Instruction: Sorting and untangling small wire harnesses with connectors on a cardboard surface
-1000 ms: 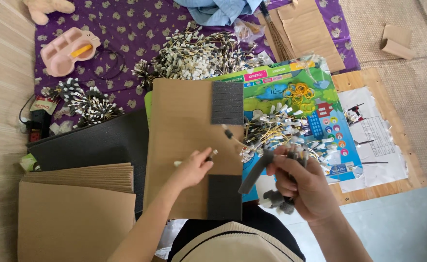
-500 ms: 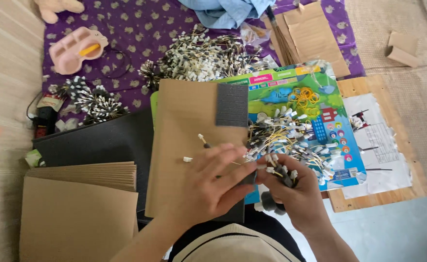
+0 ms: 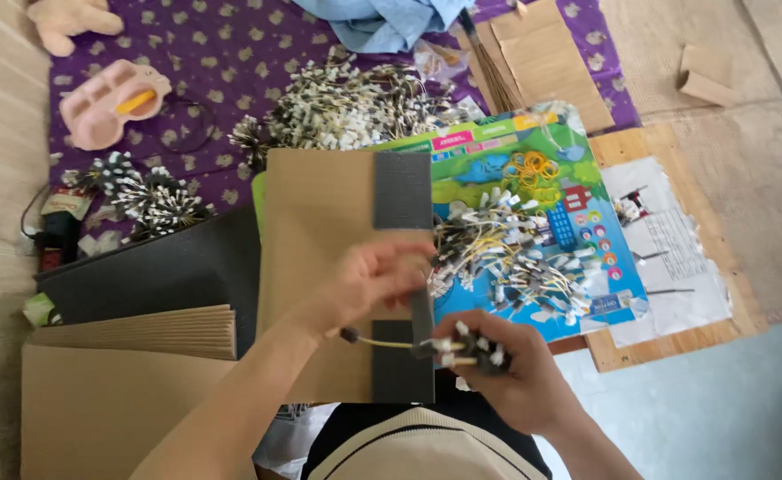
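The right hand [image 3: 506, 378] is clamped on a small bundle of white-tipped cables [image 3: 471, 348] near the body, one yellow cable [image 3: 382, 342] lying lengthwise leftward under the left hand [image 3: 377, 280], whose fingers pinch loosely just above it over the cardboard sheet [image 3: 320, 231], having lifted apart from the right hand since half a second ago.

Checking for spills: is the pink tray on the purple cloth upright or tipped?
Upright: the pink tray lies flat on the purple cloth, compartments facing up, a yellow piece inside.

You are wearing a cream ribbed top over something black, and both your forearms are showing bare, sleeveless.
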